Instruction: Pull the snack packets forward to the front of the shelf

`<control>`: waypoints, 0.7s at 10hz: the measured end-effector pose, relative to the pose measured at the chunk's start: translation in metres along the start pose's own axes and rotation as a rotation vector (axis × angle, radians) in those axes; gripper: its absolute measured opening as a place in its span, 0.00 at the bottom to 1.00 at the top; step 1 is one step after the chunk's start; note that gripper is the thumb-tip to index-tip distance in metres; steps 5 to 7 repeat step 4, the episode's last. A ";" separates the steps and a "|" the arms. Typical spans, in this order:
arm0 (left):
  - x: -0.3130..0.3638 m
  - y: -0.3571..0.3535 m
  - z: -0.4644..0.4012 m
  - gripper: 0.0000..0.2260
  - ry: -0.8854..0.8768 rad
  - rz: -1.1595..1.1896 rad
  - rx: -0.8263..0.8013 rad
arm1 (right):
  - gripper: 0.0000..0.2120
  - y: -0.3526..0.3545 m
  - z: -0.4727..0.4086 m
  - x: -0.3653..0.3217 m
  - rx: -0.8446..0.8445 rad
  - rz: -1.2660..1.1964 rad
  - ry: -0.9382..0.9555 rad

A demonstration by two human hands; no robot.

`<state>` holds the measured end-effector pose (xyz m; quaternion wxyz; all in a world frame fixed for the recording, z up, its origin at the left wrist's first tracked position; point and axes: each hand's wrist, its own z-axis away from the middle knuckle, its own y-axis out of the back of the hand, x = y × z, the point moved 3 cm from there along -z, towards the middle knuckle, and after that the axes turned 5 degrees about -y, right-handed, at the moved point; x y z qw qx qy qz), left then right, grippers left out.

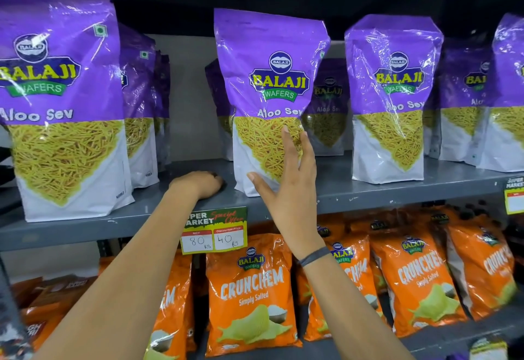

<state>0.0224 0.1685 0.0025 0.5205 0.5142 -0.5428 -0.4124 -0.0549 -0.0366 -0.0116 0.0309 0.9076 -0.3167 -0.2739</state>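
Purple and white Aloo Sev packets stand upright in rows on a grey shelf [170, 212]. The middle packet [269, 81] stands near the shelf's front edge. My right hand [289, 186] is spread in front of its lower right corner, fingers apart, fingertips touching or almost touching the bag. My left hand [198, 185] rests curled on the bare shelf just left of that packet, holding nothing. A large packet [62, 98] stands at the front left. Another front packet [391, 98] stands to the right. Darker packets [329, 104] stand further back behind the middle one.
Orange Crunchem packets [249, 294] fill the shelf below. A green and yellow price tag [214, 230] hangs on the shelf's front lip under my left hand. More purple packets [465, 98] stand at the far right, and a second tag [514, 195] sits at the right edge.
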 end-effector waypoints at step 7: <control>0.001 -0.001 -0.002 0.23 0.002 -0.019 0.015 | 0.32 0.026 0.004 0.008 0.105 -0.417 -0.140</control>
